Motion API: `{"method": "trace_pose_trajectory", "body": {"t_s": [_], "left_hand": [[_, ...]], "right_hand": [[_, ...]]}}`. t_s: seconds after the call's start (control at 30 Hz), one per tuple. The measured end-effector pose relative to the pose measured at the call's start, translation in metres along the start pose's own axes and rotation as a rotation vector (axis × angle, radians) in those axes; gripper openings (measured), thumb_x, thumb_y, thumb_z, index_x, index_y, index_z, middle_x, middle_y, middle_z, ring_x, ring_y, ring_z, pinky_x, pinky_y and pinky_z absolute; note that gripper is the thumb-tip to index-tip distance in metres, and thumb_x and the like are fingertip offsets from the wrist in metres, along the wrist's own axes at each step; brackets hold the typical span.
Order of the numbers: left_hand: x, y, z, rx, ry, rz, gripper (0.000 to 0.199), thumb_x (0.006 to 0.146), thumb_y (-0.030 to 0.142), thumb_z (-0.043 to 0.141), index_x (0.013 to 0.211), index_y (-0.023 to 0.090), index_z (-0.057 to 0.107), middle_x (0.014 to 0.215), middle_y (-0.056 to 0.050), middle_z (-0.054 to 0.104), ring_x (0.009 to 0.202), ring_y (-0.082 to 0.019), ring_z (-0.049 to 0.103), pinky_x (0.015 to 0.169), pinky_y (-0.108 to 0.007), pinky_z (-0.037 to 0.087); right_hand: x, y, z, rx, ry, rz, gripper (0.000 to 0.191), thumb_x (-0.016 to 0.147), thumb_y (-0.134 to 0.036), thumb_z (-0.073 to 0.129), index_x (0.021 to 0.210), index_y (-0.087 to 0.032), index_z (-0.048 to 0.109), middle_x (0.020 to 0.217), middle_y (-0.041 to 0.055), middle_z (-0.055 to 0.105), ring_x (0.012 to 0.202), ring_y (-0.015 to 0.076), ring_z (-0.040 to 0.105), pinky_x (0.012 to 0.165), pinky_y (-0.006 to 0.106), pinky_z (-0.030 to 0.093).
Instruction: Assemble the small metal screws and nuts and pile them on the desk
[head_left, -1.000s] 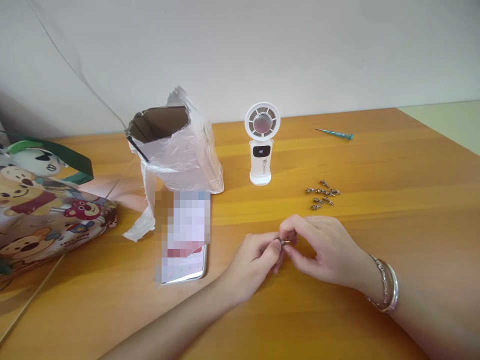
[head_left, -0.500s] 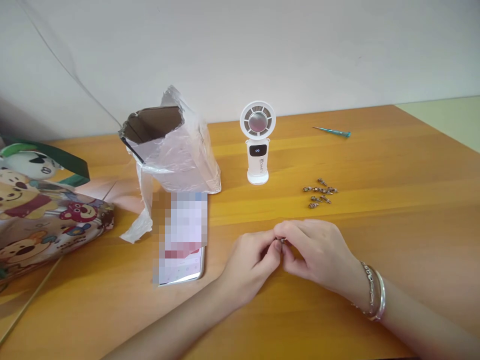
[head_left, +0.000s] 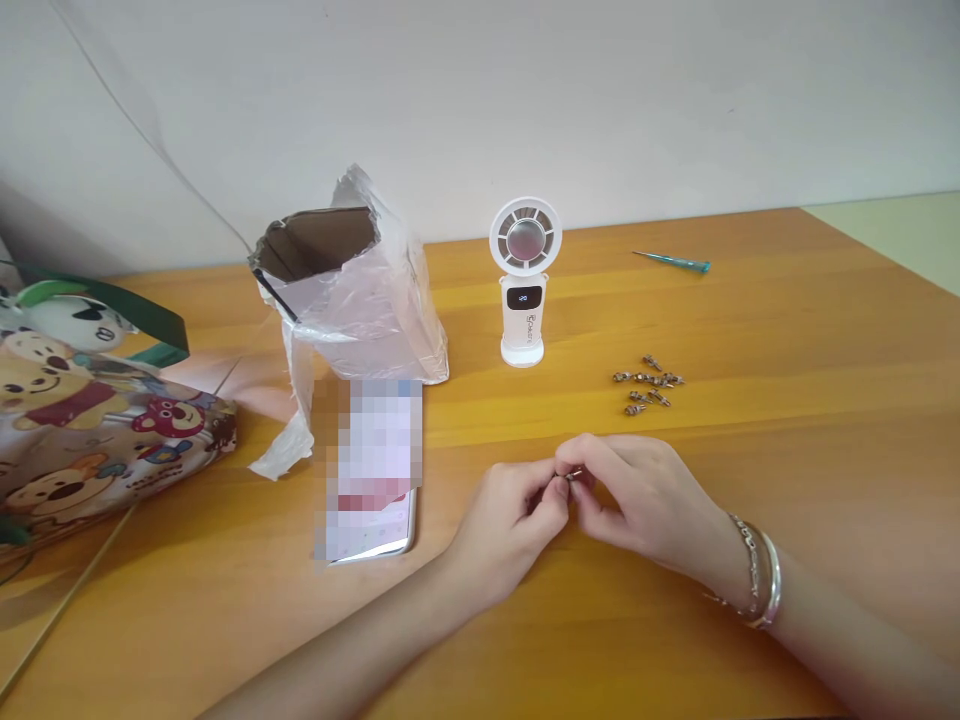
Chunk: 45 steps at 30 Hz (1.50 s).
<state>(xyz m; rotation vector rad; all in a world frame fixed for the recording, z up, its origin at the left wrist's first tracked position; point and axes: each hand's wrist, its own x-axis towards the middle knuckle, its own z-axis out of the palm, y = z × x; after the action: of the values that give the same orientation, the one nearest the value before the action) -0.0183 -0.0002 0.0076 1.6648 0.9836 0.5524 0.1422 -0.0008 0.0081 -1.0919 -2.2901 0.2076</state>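
My left hand (head_left: 517, 530) pinches a small metal screw-like piece (head_left: 574, 475) between thumb and forefinger, just above the wooden table. My right hand (head_left: 637, 495), with bracelets at its wrist, meets it from the other side, thumb and forefinger curled around the piece's free end. Most of the piece is hidden by the fingertips. Beyond the right hand lies a loose cluster of several similar small metal screw-like pieces (head_left: 649, 380) on the tabletop.
A white handheld fan (head_left: 523, 320) stands upright at the back middle. Left of it is a plastic-wrapped open box (head_left: 367, 330), with a phone (head_left: 375, 525) in front. A cartoon-print bag (head_left: 112, 430) sits far left. A thin teal screwdriver (head_left: 679, 263) lies at the back right.
The view has shifted slightly, moving everything a little to the right. My right thumb and forefinger have parted a bit, showing more of the metal piece. My left hand keeps its pinch.
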Motion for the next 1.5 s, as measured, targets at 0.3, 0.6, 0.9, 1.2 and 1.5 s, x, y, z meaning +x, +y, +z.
{"method": "trace_pose_trajectory", "body": {"t_s": [0.3,0.6,0.9,1.2,1.5], "left_hand": [[0.0018,0.0012,-0.0043,0.01,-0.009,0.012,0.033,0.089,0.027,0.031,0.059,0.017,0.036,0.052,0.004,0.035,0.049,-0.008,0.031,0.047,-0.022,0.024],[0.0021,0.0017,-0.0054,0.084,-0.01,-0.008,0.036,0.09,0.032,0.027,0.059,0.018,0.037,0.053,0.003,0.04,0.05,-0.01,0.035,0.048,-0.022,0.027],[0.0008,-0.0001,-0.0056,0.055,-0.005,0.015,0.036,0.092,0.031,0.026,0.061,0.018,0.037,0.056,0.004,0.039,0.052,-0.01,0.035,0.052,-0.023,0.026],[0.001,0.0008,-0.0063,0.094,-0.003,0.033,0.032,0.091,0.025,0.027,0.061,0.018,0.036,0.056,0.004,0.038,0.052,-0.01,0.035,0.052,-0.023,0.026],[0.0014,0.0019,-0.01,0.229,0.056,0.029,0.029,0.09,0.023,0.032,0.065,0.018,0.046,0.055,0.005,0.043,0.052,-0.009,0.041,0.052,-0.021,0.029]], "right_hand": [[-0.001,0.0072,-0.0055,0.11,-0.172,0.096,0.012,0.081,-0.014,0.042,0.09,-0.022,0.042,0.068,-0.004,0.063,0.056,0.01,0.06,0.05,0.02,0.04],[-0.0018,0.0085,0.0016,-0.088,-0.024,-0.044,0.009,0.082,-0.013,0.038,0.086,-0.02,0.043,0.059,-0.0036,0.06,0.047,0.0102,0.056,0.043,0.021,0.035],[-0.0009,0.0072,-0.0026,0.039,-0.084,0.018,0.005,0.087,-0.02,0.041,0.091,-0.02,0.044,0.066,-0.0047,0.063,0.054,0.009,0.059,0.048,0.02,0.038],[-0.0027,0.0096,-0.0018,-0.059,-0.053,-0.014,0.006,0.09,-0.02,0.038,0.091,-0.02,0.044,0.068,-0.002,0.065,0.052,0.0114,0.059,0.047,0.022,0.038],[-0.0031,0.0079,-0.0072,0.249,-0.091,0.192,0.008,0.091,-0.019,0.036,0.097,-0.023,0.039,0.07,-0.003,0.063,0.057,0.012,0.059,0.054,0.023,0.042]]}}
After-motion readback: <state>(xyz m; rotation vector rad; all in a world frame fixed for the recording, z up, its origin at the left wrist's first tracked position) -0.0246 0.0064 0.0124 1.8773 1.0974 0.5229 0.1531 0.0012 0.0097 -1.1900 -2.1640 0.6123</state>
